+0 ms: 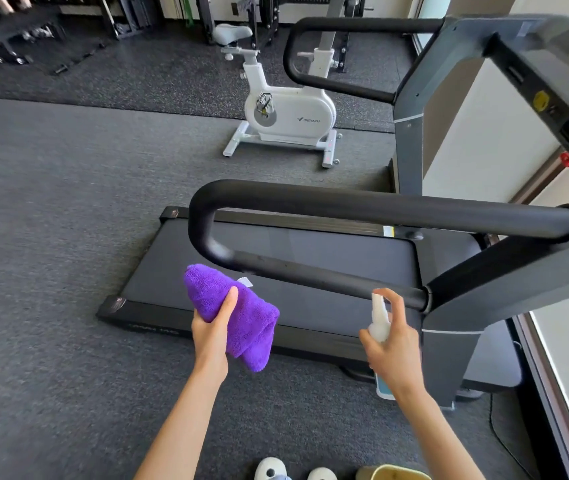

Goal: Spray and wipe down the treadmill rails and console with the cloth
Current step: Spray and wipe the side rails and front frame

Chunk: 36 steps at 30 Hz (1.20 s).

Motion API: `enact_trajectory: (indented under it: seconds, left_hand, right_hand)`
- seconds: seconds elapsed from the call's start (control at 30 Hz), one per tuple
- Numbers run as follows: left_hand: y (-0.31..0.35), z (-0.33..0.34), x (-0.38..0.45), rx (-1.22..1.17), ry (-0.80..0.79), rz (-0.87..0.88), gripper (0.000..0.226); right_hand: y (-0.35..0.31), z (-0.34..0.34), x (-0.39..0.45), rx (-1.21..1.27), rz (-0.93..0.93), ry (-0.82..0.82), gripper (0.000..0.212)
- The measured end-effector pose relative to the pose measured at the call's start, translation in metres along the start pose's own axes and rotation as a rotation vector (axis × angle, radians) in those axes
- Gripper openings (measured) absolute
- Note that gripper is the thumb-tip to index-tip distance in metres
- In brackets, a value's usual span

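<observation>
A black treadmill stands before me, its near rail [362, 209] looping from the console side on the right round to a lower bar [310, 275]. The far rail [328, 27] curves above the belt [328, 258]. The console [553, 81] sits at the upper right. My left hand [212, 332] grips a folded purple cloth [245, 317] just below the rail's bend. My right hand [393, 348] holds a white spray bottle [379, 322], a finger on its top, nozzle close to the lower bar.
A white exercise bike [286, 112] stands beyond the treadmill on the grey carpet [51, 237]. Weight racks line the far wall. A white wall panel [483, 143] runs along the right. My shoes [272, 471] and a yellowish container [393, 472] show at the bottom edge.
</observation>
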<state>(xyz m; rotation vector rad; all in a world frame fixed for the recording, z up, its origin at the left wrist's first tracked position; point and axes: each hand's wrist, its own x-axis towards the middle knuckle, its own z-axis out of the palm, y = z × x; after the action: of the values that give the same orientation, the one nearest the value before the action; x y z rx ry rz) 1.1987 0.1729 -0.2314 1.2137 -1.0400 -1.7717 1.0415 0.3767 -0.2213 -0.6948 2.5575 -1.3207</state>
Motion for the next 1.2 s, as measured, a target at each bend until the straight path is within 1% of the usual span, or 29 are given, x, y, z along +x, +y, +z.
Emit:
enact_trajectory:
  seconds: [0.07,0.17,0.23,0.3,0.43,0.47,0.53,0.57,0.63,0.67,0.73,0.8,0.87,0.9,0.97,1.07,1.13,1.2]
  left_hand:
    - [0.005,-0.001,0.008,-0.039,0.058,0.04,0.051]
    - [0.019,0.001,0.031,-0.1,0.13,0.122,0.043]
    - [0.03,0.009,0.049,-0.088,0.107,0.153,0.043]
    - [0.033,0.022,0.062,-0.068,0.071,0.148,0.051]
    - [0.023,0.046,0.065,-0.096,0.051,0.145,0.061]
    - [0.017,0.052,0.063,-0.114,0.042,0.129,0.064]
    - [0.003,0.066,0.054,-0.146,0.003,0.041,0.069]
    - [-0.005,0.076,0.045,-0.145,-0.038,-0.003,0.066]
    - [-0.022,0.099,0.028,-0.138,-0.093,-0.09,0.049]
    - [-0.029,0.112,0.02,-0.149,-0.073,-0.143,0.045]
    - [-0.035,0.13,0.009,-0.198,0.018,-0.24,0.052]
    - [-0.034,0.132,0.006,-0.202,0.07,-0.26,0.053]
    - [-0.023,0.118,0.011,-0.183,0.138,-0.212,0.042]
    - [-0.014,0.107,0.018,-0.183,0.195,-0.179,0.042]
    - [0.005,0.084,0.038,-0.173,0.297,-0.092,0.051]
    - [0.026,0.071,0.055,-0.023,0.359,0.025,0.073]
    - [0.024,0.082,0.052,-0.028,0.377,0.013,0.077]
    - [0.015,0.096,0.046,-0.075,0.383,-0.029,0.074]
  right_hand:
    - [-0.003,0.005,0.001,0.005,-0.026,-0.05,0.069]
    - [-0.007,0.009,0.002,0.018,-0.053,-0.074,0.071]
    - [-0.008,0.009,0.001,0.036,-0.061,-0.077,0.076]
    - [-0.008,0.007,0.001,0.041,-0.071,-0.069,0.083]
    - [-0.004,0.003,0.001,0.044,-0.091,-0.053,0.085]
    - [-0.004,0.002,0.0,0.044,-0.098,-0.056,0.085]
    - [0.0,0.001,0.0,0.052,-0.097,-0.067,0.086]
    - [0.001,0.0,-0.001,0.059,-0.095,-0.067,0.087]
    - [0.003,0.0,0.0,0.074,-0.099,-0.062,0.085]
    - [0.004,-0.001,0.0,0.078,-0.102,-0.061,0.085]
    - [0.003,-0.002,0.002,0.079,-0.11,-0.065,0.083]
    - [0.003,-0.004,0.004,0.085,-0.125,-0.07,0.081]
    - [0.002,-0.008,0.006,0.093,-0.14,-0.068,0.08]
    - [0.002,-0.009,0.008,0.096,-0.142,-0.065,0.079]
    - [0.001,-0.011,0.01,0.095,-0.14,-0.062,0.078]
    - [-0.002,-0.011,0.011,0.098,-0.145,-0.065,0.079]
    - [-0.003,-0.01,0.009,0.097,-0.155,-0.073,0.08]
    - [-0.001,-0.009,0.006,0.095,-0.151,-0.074,0.08]
